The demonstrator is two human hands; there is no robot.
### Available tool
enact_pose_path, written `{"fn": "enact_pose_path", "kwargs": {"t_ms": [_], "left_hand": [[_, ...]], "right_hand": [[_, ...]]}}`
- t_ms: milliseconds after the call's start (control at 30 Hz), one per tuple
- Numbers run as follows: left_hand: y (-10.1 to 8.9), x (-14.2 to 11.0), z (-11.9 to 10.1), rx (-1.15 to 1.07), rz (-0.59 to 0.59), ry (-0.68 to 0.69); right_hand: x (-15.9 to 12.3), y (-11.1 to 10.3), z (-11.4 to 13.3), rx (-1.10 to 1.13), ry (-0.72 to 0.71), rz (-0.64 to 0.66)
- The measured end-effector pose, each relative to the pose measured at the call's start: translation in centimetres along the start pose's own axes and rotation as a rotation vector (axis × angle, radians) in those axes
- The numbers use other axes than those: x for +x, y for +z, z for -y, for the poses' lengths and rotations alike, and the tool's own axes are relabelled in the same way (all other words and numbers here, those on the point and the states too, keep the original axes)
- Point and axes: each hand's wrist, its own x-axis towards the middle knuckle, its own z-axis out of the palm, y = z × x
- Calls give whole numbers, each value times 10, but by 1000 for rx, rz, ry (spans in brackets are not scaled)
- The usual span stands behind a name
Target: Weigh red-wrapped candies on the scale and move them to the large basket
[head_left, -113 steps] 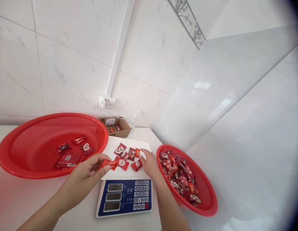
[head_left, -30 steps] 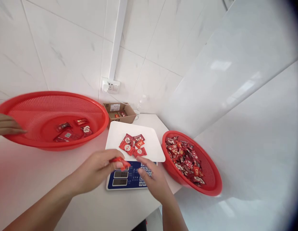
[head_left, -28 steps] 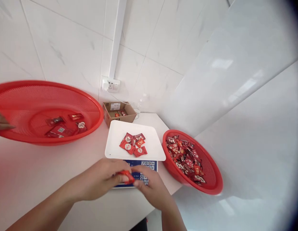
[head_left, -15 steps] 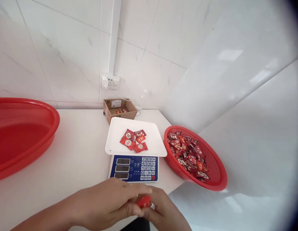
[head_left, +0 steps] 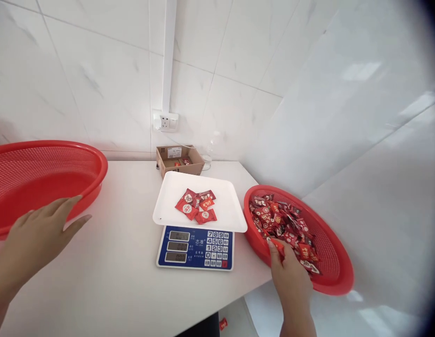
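My left hand [head_left: 42, 234] is held over the left side of the table, fingers stretched out and nothing in it. It is closest to the front rim of the large red basket [head_left: 98, 185]. At the right, my right hand [head_left: 291, 271] pinches a small red packet [head_left: 279, 247] at the near edge of the other red basket [head_left: 345, 276]. A heap of red and dark red snack packets [head_left: 273, 217] fills that basket. Between my hands, several red packets [head_left: 188, 211] lie on the white tray [head_left: 168, 196] of a digital scale [head_left: 195, 257].
Behind the scale stands an open cardboard box [head_left: 164, 164] with a few packets inside. A wall socket [head_left: 165, 121] has a white cable plugged in. One red packet [head_left: 222, 324] lies on the floor beyond the table's front edge [head_left: 238, 294].
My hands, together around a red packet in front of the scale, have parted. The left has moved left and opened; the right has moved to the packet-filled basket. The scale's packets look unchanged.
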Motion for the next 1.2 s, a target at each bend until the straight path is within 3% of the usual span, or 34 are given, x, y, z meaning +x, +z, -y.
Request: {"fn": "enact_pose_path", "kwargs": {"t_ms": [133,333,400,533,667,800,900,1033,1200], "left_hand": [[1,2,-28,46,63,67],[27,17,-78,-99,31,239],[31,21,-104,-178,144,343],[33,37,-160,-296,507,571],[47,64,-195,-295,600,654],[64,81,-205,-279,607,675],[68,82,-206,-293,546,662],[63,81,-202,-321,464,602],[51,89,-190,-381,390,463]], "right_hand": [[-1,6,3,-92,-17,8],[-3,13,-2,-134,-85,-95],[-4,15,-3,-143,-100,-130],[-5,16,-3,-142,-130,-129],[-3,17,-6,-151,-168,-133],[-1,22,-12,-157,-206,-170],[1,24,-14,-161,-226,-172],[1,26,-14,-150,-202,-138],[0,33,-14,-143,-181,-203]]}}
